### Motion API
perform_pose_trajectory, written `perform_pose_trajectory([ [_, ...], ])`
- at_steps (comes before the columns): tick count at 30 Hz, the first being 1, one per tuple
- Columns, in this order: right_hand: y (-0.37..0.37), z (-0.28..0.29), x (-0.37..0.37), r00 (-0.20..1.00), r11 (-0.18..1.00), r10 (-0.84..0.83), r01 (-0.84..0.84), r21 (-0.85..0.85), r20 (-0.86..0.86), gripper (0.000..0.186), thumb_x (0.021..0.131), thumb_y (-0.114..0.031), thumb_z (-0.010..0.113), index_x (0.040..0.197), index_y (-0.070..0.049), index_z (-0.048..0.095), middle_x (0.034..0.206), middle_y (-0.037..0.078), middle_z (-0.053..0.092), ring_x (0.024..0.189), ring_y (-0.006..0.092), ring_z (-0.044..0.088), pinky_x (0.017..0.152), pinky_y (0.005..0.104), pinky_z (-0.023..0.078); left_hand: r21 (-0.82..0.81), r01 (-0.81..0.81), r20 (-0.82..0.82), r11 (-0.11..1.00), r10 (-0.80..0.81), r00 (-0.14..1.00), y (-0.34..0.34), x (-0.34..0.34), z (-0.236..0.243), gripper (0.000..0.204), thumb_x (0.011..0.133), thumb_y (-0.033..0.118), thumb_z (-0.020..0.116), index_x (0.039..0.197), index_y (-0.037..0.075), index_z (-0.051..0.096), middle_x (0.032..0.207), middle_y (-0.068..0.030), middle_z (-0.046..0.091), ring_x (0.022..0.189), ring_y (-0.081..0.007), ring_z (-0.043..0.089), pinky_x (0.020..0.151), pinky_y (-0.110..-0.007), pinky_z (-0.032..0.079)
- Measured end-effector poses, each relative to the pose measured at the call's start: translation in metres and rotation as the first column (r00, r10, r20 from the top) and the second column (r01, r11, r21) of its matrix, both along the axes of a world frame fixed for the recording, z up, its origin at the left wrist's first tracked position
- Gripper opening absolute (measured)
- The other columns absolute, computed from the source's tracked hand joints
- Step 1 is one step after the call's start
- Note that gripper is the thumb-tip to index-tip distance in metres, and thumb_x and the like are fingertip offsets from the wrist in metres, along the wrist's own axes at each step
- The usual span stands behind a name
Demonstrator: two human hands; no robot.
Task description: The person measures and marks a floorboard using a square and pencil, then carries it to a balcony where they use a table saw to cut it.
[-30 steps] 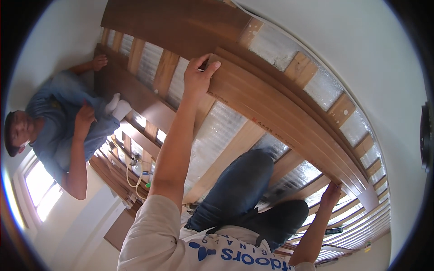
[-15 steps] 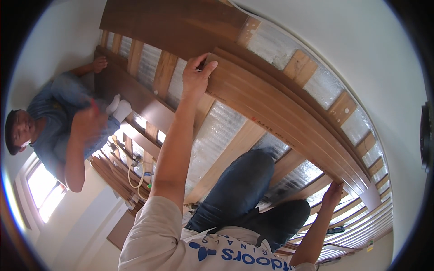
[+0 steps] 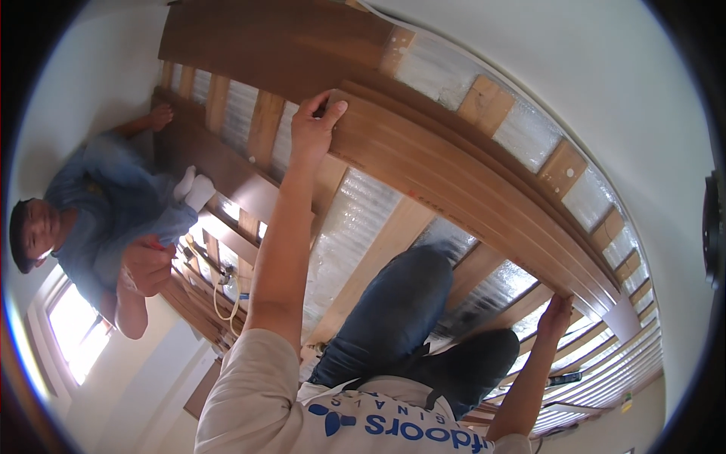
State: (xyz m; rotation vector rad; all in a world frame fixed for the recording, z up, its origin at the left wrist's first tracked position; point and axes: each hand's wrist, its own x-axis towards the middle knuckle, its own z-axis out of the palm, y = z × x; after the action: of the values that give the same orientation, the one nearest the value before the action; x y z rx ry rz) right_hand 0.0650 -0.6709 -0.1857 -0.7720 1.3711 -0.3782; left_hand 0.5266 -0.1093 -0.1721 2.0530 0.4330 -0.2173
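Note:
A long brown floorboard (image 3: 446, 181), its grooved underside showing printed marks, stretches across the view in front of me. My left hand (image 3: 314, 130) grips its left end, with the thumb on the underside and the other fingers behind the end. Far along to the right, my right hand (image 3: 557, 312) is closed on the near edge of the same board; its fingers are partly hidden. Behind this plank lies another brown board (image 3: 484, 155), close along its far edge. Beyond them a wide brown panel (image 3: 272, 41) covers part of the wooden battens.
Wooden battens (image 3: 382, 246) run over silvery foil sheeting (image 3: 352, 216). At the left a co-worker (image 3: 113, 204) crouches by a dark board (image 3: 219, 151), holding something red. A nail gun with a pale hose (image 3: 219, 291) and stacked planks (image 3: 189, 303) lie nearby. White wall (image 3: 628, 98) borders the right.
My view has shifted slightly, so the board and my left hand appear a little farther left. Both hands keep their grip. The co-worker's near hand has lowered.

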Motion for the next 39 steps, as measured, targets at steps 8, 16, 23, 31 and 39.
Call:
perform_pose_trajectory([
  [8,0.004,-0.024,-0.016,0.937,0.922,0.183,-0.269,-0.277,-0.298,0.029,0.100,-0.022,0.067,0.124,-0.006,0.066,0.107,0.007,0.069,0.097,0.0214,0.067,0.084,0.0381,0.056,0.261,0.270,-0.100,0.927,-0.253,0.962,0.039,0.010,-0.025,0.059,0.098,0.053,0.066,0.133,0.006,0.069,0.132,-0.0147,0.070,0.122,-0.0273,0.063,0.107,-0.040,0.045],
  [16,0.013,-0.007,0.009,0.977,0.948,-0.170,0.126,-0.291,-0.132,0.029,0.102,-0.026,0.070,0.123,-0.007,0.062,0.107,0.002,0.066,0.099,0.0148,0.063,0.091,0.0326,0.053,0.429,0.377,-0.081,0.821,-0.380,0.921,0.028,0.013,-0.019,0.070,0.102,0.054,0.061,0.141,-0.004,0.060,0.146,-0.0211,0.060,0.134,-0.0336,0.055,0.116,-0.039,0.037],
  [23,0.024,-0.008,0.011,0.959,0.930,-0.278,0.282,-0.234,0.052,0.029,0.101,-0.023,0.071,0.118,-0.001,0.060,0.109,0.006,0.068,0.102,0.0172,0.064,0.096,0.0345,0.051,0.347,0.356,-0.088,0.868,-0.348,0.933,0.026,0.012,-0.016,0.070,0.103,0.053,0.059,0.142,-0.005,0.057,0.148,-0.0210,0.058,0.136,-0.0325,0.053,0.116,-0.038,0.035],
  [31,0.028,-0.005,0.012,0.955,0.934,-0.276,0.292,-0.204,0.105,0.036,0.100,-0.025,0.072,0.123,-0.001,0.059,0.112,0.007,0.064,0.105,0.0163,0.063,0.098,0.0333,0.053,0.316,0.334,-0.075,0.888,-0.328,0.942,0.034,0.012,-0.018,0.068,0.104,0.050,0.061,0.142,-0.006,0.057,0.147,-0.0188,0.059,0.133,-0.0288,0.054,0.116,-0.037,0.035],
  [39,0.024,-0.006,0.006,0.963,0.945,-0.252,0.265,-0.191,0.091,0.036,0.100,-0.027,0.073,0.122,-0.001,0.059,0.112,0.007,0.064,0.103,0.0164,0.062,0.097,0.0324,0.052,0.247,0.284,-0.050,0.927,-0.280,0.959,0.036,0.012,-0.024,0.062,0.104,0.043,0.064,0.142,-0.005,0.058,0.147,-0.0160,0.059,0.132,-0.0251,0.054,0.116,-0.036,0.035],
])
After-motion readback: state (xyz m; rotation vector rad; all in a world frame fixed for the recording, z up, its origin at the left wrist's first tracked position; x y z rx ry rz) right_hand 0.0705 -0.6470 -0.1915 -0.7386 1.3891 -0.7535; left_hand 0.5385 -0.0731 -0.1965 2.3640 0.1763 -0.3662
